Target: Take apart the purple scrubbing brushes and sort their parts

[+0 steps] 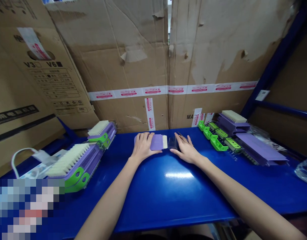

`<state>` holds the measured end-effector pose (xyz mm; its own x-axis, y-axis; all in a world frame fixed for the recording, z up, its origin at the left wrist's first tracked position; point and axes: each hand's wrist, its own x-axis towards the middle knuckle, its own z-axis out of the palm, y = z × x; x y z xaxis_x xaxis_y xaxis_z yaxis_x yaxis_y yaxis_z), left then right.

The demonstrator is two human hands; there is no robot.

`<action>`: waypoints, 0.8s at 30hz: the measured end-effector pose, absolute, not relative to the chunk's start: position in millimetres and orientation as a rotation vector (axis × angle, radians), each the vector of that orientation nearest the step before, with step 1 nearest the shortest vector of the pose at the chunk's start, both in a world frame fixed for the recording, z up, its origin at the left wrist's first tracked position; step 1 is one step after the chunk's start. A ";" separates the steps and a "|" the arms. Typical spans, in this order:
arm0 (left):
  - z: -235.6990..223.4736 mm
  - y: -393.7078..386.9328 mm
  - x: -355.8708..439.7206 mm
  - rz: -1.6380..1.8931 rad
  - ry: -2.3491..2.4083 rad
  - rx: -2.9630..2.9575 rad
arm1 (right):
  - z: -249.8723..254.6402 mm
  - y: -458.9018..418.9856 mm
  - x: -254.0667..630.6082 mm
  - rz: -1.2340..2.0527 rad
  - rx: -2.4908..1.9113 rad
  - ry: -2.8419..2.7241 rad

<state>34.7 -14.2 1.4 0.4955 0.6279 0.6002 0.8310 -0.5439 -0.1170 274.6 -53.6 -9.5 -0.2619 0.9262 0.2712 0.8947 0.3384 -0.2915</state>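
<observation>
My left hand [143, 144] grips a flat purple brush body [156, 142] lying at the middle of the blue table. A cream-coloured strip [165, 142], perhaps bristles, sticks out of its right end. Just to the right, a dark see-through plastic piece [173, 143] faces that strip, with a small gap between the two. My right hand [185, 147] holds this piece with its fingers over it and the thumb along the near side. The underside of both pieces is hidden.
Brushes with cream bristles, purple bodies and green ends [75, 163] are stacked at the left. Green end pieces [218, 143] and purple shells [261, 146] lie at the right. A power strip [33, 170] is at far left. Cardboard [133, 66] walls the back of the blue table [153, 190].
</observation>
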 end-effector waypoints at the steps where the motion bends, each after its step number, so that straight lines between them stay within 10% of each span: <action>1: 0.3 -14.3 35.9 -0.706 -1.214 -2.345 | -10.2 -53.6 275.1 0.079 -1.629 -2.222; 24: 7.8 -20.0 47.1 -0.702 -1.171 -2.328 | -1.8 -45.3 310.5 -0.160 -1.843 -1.766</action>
<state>47.1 -20.0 7.8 0.5126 0.6012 0.6130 0.8241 -0.5448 -0.1548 310.5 -45.3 -1.8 0.1186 0.8782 0.4634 0.9470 0.0402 -0.3186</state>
